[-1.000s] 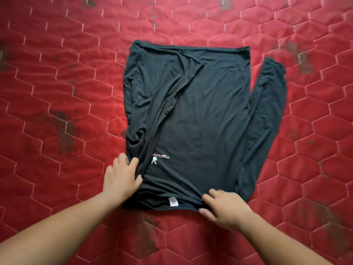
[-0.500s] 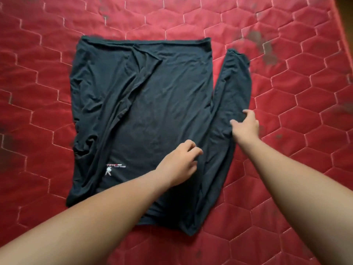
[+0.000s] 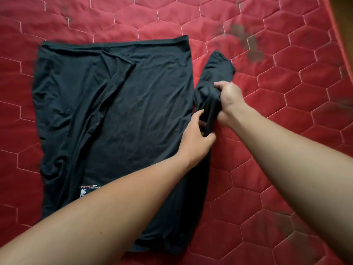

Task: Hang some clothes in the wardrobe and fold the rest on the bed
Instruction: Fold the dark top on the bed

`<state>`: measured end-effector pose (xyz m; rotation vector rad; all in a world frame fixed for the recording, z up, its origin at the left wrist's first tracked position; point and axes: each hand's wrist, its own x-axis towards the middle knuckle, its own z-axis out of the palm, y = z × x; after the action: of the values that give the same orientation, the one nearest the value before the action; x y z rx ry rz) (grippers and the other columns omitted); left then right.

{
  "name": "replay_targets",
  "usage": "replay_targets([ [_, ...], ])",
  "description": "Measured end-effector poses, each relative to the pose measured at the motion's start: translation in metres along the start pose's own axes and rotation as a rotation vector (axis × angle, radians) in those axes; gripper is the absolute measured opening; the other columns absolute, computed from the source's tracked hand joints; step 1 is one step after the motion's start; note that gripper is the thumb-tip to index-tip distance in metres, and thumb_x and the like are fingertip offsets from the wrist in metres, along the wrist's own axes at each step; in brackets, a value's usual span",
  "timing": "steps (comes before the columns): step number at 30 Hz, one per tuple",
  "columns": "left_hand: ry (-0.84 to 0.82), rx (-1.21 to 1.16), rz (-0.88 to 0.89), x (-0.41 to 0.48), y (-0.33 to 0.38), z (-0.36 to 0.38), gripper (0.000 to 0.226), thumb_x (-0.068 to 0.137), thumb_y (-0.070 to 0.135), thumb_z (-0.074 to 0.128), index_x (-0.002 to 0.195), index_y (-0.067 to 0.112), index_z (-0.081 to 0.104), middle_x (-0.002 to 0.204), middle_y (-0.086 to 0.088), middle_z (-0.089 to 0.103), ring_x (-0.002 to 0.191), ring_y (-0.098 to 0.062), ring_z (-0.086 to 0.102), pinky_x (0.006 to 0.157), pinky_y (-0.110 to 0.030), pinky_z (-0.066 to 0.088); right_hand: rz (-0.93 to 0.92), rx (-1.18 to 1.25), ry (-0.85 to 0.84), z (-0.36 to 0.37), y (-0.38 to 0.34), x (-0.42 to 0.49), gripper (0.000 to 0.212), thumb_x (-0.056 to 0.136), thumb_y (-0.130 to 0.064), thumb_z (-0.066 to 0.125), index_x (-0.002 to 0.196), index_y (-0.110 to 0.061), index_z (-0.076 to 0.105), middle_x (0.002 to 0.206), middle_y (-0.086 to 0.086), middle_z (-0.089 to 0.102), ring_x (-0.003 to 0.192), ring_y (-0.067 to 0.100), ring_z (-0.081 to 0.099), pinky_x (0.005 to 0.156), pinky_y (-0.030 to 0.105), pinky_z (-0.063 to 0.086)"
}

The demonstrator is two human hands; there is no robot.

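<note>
Shirt (image 3: 118, 115) lies flat on the bed (image 3: 286, 169); left hand (image 3: 196, 138) and right hand (image 3: 228, 97) both pinch its sleeve (image 3: 214, 81), fingers curled.

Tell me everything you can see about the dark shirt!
The dark shirt is thin and wrinkled, lying flat on the red quilted bed. Its folded sleeve lies across the body; a white logo sits near the bottom-left. The other sleeve sticks out right, bunched where the left hand and right hand grip it.
</note>
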<state>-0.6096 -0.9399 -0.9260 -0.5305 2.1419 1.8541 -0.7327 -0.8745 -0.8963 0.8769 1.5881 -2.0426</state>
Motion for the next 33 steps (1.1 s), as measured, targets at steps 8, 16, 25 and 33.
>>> replay_targets([
  [8, 0.408, -0.404, -0.292, 0.012, -0.001, -0.102, 0.033, 0.09, 0.005, 0.052, 0.12, 0.012, 0.063, 0.11, -0.02, 0.071, 0.086, -0.024, 0.061, 0.073, -0.042, 0.052, -0.634, -1.419, -0.563, 0.163, 0.016, -0.016, 0.064, 0.095, -0.049, 0.052, 0.153, -0.026, 0.04, 0.151, 0.008, 0.051, 0.139, 0.028, 0.047, 0.114, 0.035, 0.037],
  [16, 0.307, -0.356, -0.455, -0.006, -0.063, -0.152, 0.035, 0.085, 0.005, 0.059, 0.114, 0.024, 0.052, 0.086, -0.008, 0.071, 0.07, -0.019, 0.062, 0.062, -0.032, 0.049, -0.693, -1.829, -0.402, 0.126, 0.081, -0.011, 0.055, 0.098, -0.036, 0.052, 0.151, -0.031, 0.039, 0.145, 0.014, 0.037, 0.133, 0.037, 0.034, 0.105, 0.051, 0.04],
  [25, 0.188, -0.318, -0.371, -0.005, -0.066, -0.163, 0.052, 0.08, 0.018, 0.065, 0.124, 0.029, 0.04, 0.108, -0.007, 0.07, 0.084, -0.021, 0.064, 0.071, -0.035, 0.051, -0.594, -1.863, -0.501, 0.206, 0.061, 0.011, 0.082, 0.09, -0.018, 0.051, 0.158, -0.039, 0.009, 0.158, 0.016, 0.029, 0.142, 0.041, 0.03, 0.112, 0.053, 0.037],
  [33, 0.192, -0.211, -0.319, -0.014, -0.074, -0.179, 0.07, 0.088, 0.013, 0.064, 0.146, 0.029, 0.028, 0.102, -0.01, 0.072, 0.097, -0.03, 0.07, 0.093, -0.05, 0.057, -0.795, -1.792, -0.347, 0.155, 0.102, -0.019, 0.071, 0.096, -0.03, 0.053, 0.16, -0.03, 0.021, 0.166, 0.014, 0.018, 0.154, 0.033, 0.012, 0.122, 0.053, 0.019],
])
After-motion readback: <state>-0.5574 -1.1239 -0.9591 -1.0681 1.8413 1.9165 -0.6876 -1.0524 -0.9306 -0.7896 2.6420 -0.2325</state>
